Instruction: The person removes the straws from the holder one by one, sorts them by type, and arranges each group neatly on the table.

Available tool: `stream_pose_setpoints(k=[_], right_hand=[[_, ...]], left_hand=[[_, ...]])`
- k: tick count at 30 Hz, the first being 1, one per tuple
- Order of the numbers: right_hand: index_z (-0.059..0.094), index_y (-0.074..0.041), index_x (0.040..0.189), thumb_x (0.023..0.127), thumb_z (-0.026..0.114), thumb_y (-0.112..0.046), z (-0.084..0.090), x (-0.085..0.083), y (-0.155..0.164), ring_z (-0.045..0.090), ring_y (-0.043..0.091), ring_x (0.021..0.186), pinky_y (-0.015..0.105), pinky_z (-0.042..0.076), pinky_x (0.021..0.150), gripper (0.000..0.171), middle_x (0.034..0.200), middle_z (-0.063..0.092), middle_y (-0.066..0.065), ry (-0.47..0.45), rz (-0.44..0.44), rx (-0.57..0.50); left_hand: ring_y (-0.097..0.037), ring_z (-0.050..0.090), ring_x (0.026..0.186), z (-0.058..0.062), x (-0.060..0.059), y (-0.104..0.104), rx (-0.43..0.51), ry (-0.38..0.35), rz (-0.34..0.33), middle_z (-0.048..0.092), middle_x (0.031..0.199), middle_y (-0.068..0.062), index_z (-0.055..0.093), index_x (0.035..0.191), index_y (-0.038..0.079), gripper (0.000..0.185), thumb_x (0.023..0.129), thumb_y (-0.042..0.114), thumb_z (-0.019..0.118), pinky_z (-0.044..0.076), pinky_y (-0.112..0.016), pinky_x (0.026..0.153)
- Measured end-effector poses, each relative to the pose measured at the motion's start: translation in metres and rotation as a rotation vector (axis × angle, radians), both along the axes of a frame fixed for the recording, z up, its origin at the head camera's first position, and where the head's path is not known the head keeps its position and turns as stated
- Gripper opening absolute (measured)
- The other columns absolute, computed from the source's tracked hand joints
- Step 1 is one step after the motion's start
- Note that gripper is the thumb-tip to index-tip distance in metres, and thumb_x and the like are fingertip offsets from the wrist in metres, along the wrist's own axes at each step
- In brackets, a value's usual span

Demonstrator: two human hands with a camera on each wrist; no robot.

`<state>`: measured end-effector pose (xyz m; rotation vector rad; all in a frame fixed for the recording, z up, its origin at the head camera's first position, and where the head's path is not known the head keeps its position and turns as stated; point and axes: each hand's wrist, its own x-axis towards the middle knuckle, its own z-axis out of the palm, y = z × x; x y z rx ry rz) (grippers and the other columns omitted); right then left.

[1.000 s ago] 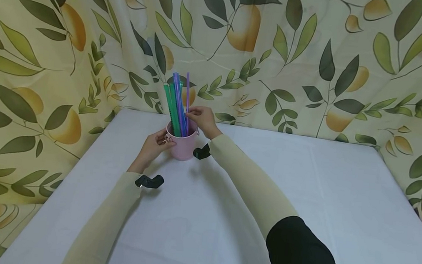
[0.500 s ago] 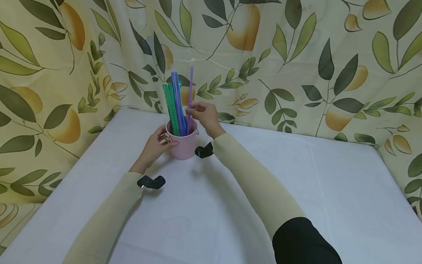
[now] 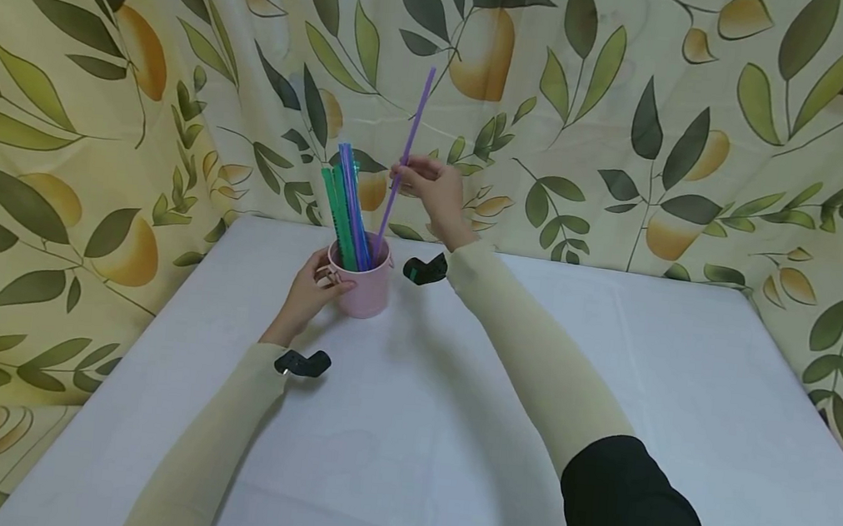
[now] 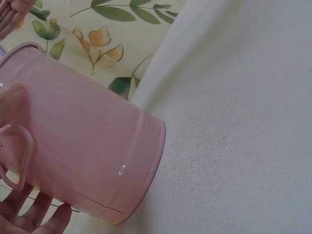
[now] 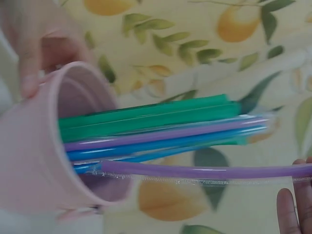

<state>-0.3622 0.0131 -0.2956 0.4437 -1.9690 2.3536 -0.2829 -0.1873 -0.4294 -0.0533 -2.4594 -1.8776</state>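
A pink bucket (image 3: pixel 364 300) with small side handles stands upright near the table's back edge. My left hand (image 3: pixel 306 293) grips its left side, thumb in front. In the left wrist view, the fingers curl around the bucket (image 4: pixel 87 131) by a handle loop. Green, blue and purple straws (image 3: pixel 349 211) lean together inside. My right hand (image 3: pixel 438 198) pinches a purple straw (image 3: pixel 417 116) above the bucket. In the right wrist view, this straw (image 5: pixel 219 171) has a clear wrapper along it, and its lower end is at the bucket's mouth.
A white cloth covers the table (image 3: pixel 570 376), which stretches forward and to the right of the bucket. Behind it hangs a curtain (image 3: pixel 567 142) printed with leaves and fruit. Black mounts sit at the left wrist (image 3: pixel 303 363) and the right wrist (image 3: pixel 425 269).
My right hand has risen and shifted right, drawing the purple straw up out of the bucket until it tilts right. The left hand stays on the bucket, which has hardly moved.
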Motion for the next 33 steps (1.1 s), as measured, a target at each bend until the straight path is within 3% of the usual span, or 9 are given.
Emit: stream_pose_setpoints(k=[6, 11, 16, 19, 26, 33], right_hand=[[0.06, 0.011, 0.11, 0.087, 0.062, -0.002, 0.022, 0.005, 0.012, 0.07, 0.01, 0.079, 0.044, 0.049, 0.097, 0.027, 0.082, 0.071, -0.003, 0.059, 0.013, -0.05], [0.063, 0.008, 0.107, 0.086, 0.063, -0.003, 0.028, 0.013, 0.019, 0.071, 0.016, 0.083, 0.041, 0.052, 0.094, 0.023, 0.084, 0.071, -0.001, 0.095, 0.029, 0.0], [0.063, 0.007, 0.109, 0.087, 0.063, -0.007, 0.023, 0.026, 0.027, 0.07, 0.018, 0.087, 0.033, 0.056, 0.086, 0.026, 0.094, 0.071, 0.009, 0.088, 0.062, 0.125], [0.063, 0.006, 0.111, 0.088, 0.064, -0.01, 0.017, 0.035, 0.031, 0.069, 0.018, 0.088, 0.035, 0.057, 0.087, 0.028, 0.101, 0.07, 0.014, 0.073, 0.072, 0.2], [0.067, 0.003, 0.106, 0.087, 0.065, -0.008, 0.002, 0.053, 0.043, 0.07, 0.015, 0.083, 0.045, 0.054, 0.089, 0.022, 0.089, 0.072, 0.002, 0.018, 0.105, 0.24], [0.067, 0.005, 0.106, 0.086, 0.066, -0.005, -0.008, 0.078, 0.065, 0.071, 0.016, 0.083, 0.038, 0.058, 0.082, 0.023, 0.086, 0.072, -0.001, -0.051, 0.096, 0.288]], left_hand=[[-0.031, 0.033, 0.137, 0.001, 0.0, 0.0, -0.002, -0.005, 0.004, 0.034, 0.149, -0.013, 0.028, 0.146, 0.012, 0.076, 0.084, 0.018, 0.071, 0.034, -0.046, 0.113], [-0.032, 0.033, 0.138, 0.002, 0.001, 0.0, 0.0, -0.005, 0.001, 0.034, 0.149, -0.014, 0.027, 0.147, 0.011, 0.076, 0.084, 0.017, 0.07, 0.034, -0.046, 0.113], [-0.031, 0.032, 0.138, 0.002, 0.002, 0.001, 0.013, -0.018, -0.002, 0.033, 0.149, -0.014, 0.026, 0.147, 0.011, 0.076, 0.085, 0.017, 0.069, 0.033, -0.047, 0.114], [-0.031, 0.032, 0.138, 0.002, 0.002, 0.001, 0.021, -0.022, -0.003, 0.033, 0.149, -0.013, 0.027, 0.147, 0.011, 0.076, 0.085, 0.017, 0.07, 0.032, -0.047, 0.114], [-0.031, 0.032, 0.138, 0.001, 0.001, 0.001, 0.009, -0.014, -0.002, 0.033, 0.149, -0.013, 0.026, 0.147, 0.012, 0.077, 0.085, 0.018, 0.07, 0.032, -0.047, 0.114], [-0.03, 0.033, 0.138, -0.002, -0.001, 0.001, 0.014, -0.019, 0.005, 0.033, 0.15, -0.013, 0.027, 0.147, 0.013, 0.076, 0.084, 0.019, 0.07, 0.033, -0.046, 0.114]])
